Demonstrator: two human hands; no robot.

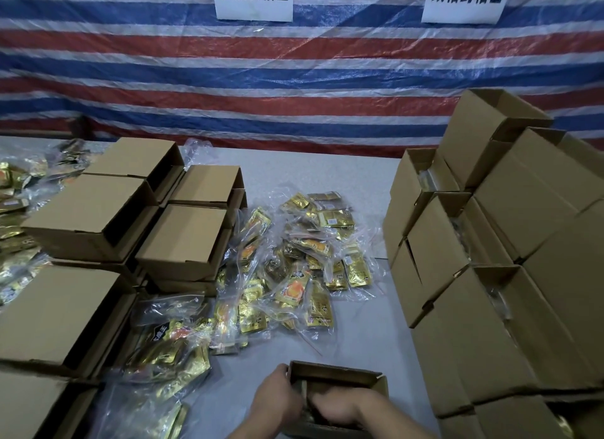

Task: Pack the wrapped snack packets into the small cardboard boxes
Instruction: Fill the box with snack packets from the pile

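Observation:
A small open cardboard box (pixel 338 369) lies at the table's near edge. My left hand (pixel 277 395) grips its left wall, thumb at the far left corner. My right hand (pixel 341 405) reaches down inside the box onto gold snack packets (pixel 304 391); its fingers are blurred and partly hidden. A loose heap of gold snack packets in clear bags (pixel 294 268) covers the middle of the table, just beyond the box.
Open-sided empty boxes (pixel 183 239) are stacked at the left, with more packets (pixel 13 242) beyond them. A tall stack of boxes (pixel 490 275) stands at the right. A striped tarp (pixel 294 79) with two paper signs hangs behind the grey table (pixel 359 334).

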